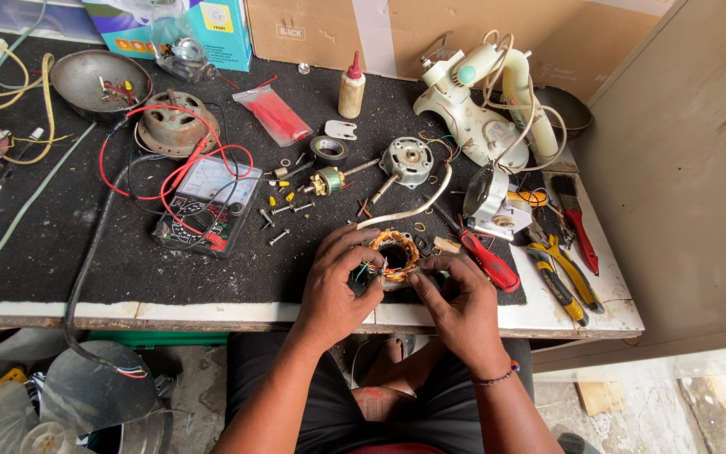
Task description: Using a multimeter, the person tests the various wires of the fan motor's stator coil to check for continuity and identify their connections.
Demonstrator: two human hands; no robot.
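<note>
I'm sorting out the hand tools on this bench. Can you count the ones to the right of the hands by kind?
Red-handled screwdriver: 1
Yellow-and-black pliers: 2
Red-handled paintbrush: 1
Total: 4
Both hands, left hand and right hand, hold the copper-wound stator just left of the screwdriver.

Bright, even daylight, soft and diffuse, no hard shadows. Faint shade under hands at bench edge [212,309]. Black mat [69,244] soaks up light, detail stays clear. White fan housing [481,109] near blown out, mild glare. Focus sharp mid-frame. Wide-lens bowing at edges, corners slightly soft. Floor below dimmer.
</note>
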